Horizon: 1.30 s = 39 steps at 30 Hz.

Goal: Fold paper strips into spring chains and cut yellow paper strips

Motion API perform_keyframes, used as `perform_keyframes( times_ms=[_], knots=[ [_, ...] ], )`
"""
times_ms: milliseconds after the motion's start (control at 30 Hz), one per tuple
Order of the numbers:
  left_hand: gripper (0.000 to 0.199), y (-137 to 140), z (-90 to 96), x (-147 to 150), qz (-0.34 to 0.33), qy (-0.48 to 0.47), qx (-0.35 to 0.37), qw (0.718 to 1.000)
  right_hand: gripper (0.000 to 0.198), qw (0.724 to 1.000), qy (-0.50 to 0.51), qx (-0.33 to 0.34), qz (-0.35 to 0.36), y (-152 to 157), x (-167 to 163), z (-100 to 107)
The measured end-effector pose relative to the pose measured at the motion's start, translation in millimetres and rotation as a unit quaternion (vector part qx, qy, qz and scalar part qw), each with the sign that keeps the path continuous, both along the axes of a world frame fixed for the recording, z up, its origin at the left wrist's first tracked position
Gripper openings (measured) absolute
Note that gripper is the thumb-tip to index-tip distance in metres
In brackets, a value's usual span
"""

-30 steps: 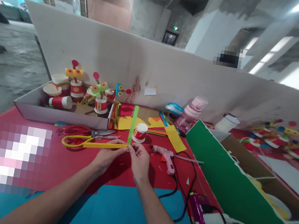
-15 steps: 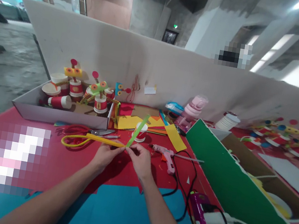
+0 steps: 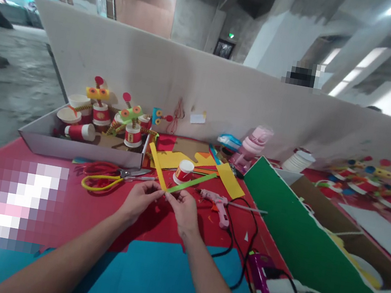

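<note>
A yellow paper strip (image 3: 158, 165) and a green paper strip (image 3: 194, 183) meet at one end in a V, pinched between my fingertips. My left hand (image 3: 141, 201) is closed on the yellow strip at the joined end. Right beside it, my right hand (image 3: 184, 211) is closed on the green strip at the same corner. The fingertips hide the exact join. Just beyond the strips stands a small red and white paper cup (image 3: 184, 171). A pink glue gun (image 3: 220, 208) lies to the right of my right hand. Scissors (image 3: 109, 181) with yellow and red handles lie left of my left hand.
A white box (image 3: 79, 151) at the back left holds cup figures with spring arms. Yellow paper (image 3: 230, 180) lies behind the glue gun. A green-sided box (image 3: 289, 234) and a purple power strip (image 3: 271, 286) with cables take up the right. Blue sheet (image 3: 156, 281) lies in front.
The yellow strip has swung from pointing left to pointing up and away. The green strip has turned from upright toward the right. Both hands keep their pinch in nearly the same place.
</note>
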<state>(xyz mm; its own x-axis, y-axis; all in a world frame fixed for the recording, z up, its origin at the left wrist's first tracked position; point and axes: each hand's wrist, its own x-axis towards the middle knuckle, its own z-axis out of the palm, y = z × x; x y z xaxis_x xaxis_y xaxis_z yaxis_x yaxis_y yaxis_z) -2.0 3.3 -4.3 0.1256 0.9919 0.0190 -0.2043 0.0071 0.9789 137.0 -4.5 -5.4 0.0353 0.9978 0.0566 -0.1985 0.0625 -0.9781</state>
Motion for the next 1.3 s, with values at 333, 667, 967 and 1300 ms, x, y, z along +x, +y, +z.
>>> perform_keyframes(
  times_ms=[333,667,967,1300],
  knots=[
    [0.028,-2.3,3.5,2.2,0.005,0.002,-0.010,1.000,0.023,1.000,-0.006,-0.004,-0.008,-1.1,-3.8,-1.4],
    [0.029,-1.3,1.9,-1.3,0.022,0.021,0.008,1.000,0.029,0.996,-0.079,0.031,-0.033,1.7,2.7,-5.2],
    [0.029,2.2,0.1,-2.4,0.031,0.003,-0.004,1.000,0.032,0.986,-0.030,0.031,-0.160,10.2,31.1,11.9],
    [0.025,-1.0,1.8,-2.7,-0.036,-0.088,-0.047,0.994,0.027,0.996,0.078,-0.034,-0.016,6.0,8.9,4.6]
  ],
)
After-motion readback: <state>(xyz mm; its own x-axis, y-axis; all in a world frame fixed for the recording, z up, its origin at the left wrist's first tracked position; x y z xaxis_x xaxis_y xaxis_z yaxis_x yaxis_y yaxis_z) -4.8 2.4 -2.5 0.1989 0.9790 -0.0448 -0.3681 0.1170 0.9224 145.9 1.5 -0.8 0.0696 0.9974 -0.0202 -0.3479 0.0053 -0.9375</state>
